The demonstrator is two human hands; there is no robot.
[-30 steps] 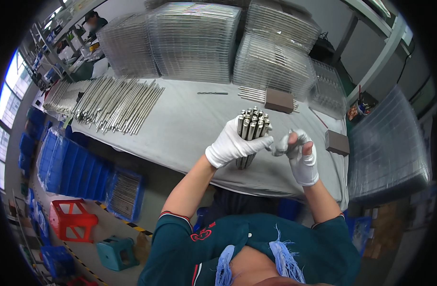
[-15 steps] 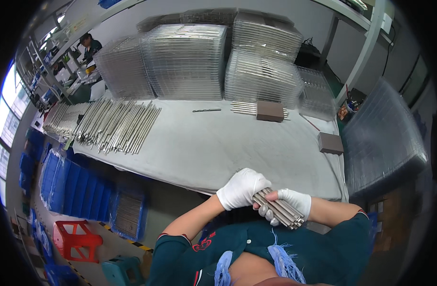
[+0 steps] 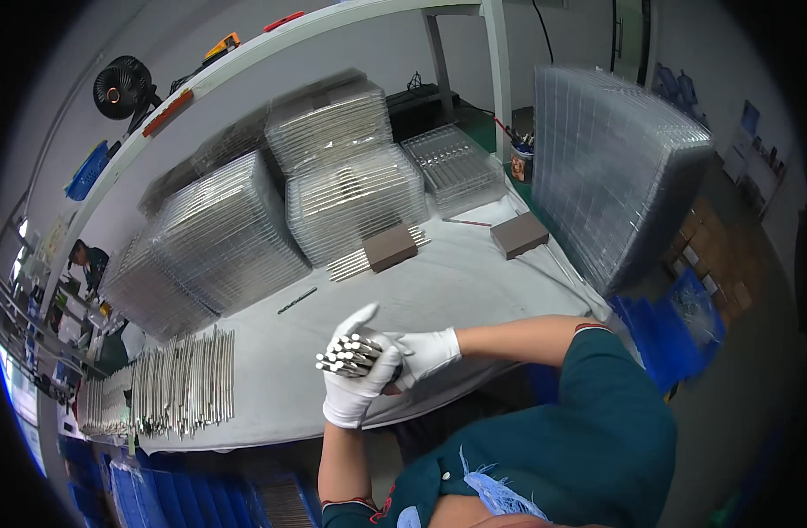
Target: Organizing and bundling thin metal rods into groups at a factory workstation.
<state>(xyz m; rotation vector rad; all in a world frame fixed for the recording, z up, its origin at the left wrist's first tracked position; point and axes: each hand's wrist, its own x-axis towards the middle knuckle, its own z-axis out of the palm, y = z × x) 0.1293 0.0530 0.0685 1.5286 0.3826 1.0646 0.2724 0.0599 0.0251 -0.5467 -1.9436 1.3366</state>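
Note:
A bundle of silver metal rods (image 3: 349, 355) is held over the front part of the cloth-covered table, with its bright round ends fanned toward the left. My left hand (image 3: 352, 396), in a white glove, is closed around the bundle. From the right, my right hand (image 3: 428, 354), also gloved, grips the bundle at its other end; its fingers are partly hidden behind the rods and the left hand. On the cloth beyond my hands lies a dark drill bit (image 3: 297, 300). A brown block (image 3: 390, 248) rests on several more rods (image 3: 349, 266).
Many rods (image 3: 179, 383) lie in rows at the table's left. Stacked clear plastic trays (image 3: 219, 233) line the back. Another brown block (image 3: 520, 235) sits at right, near a wrapped tray stack (image 3: 610, 167) and a pen cup (image 3: 521, 163). A person (image 3: 88, 264) is far left.
My view has swung to the right. Both hands have come up from near my body to over the table, turning the rod bundle so its ends point left.

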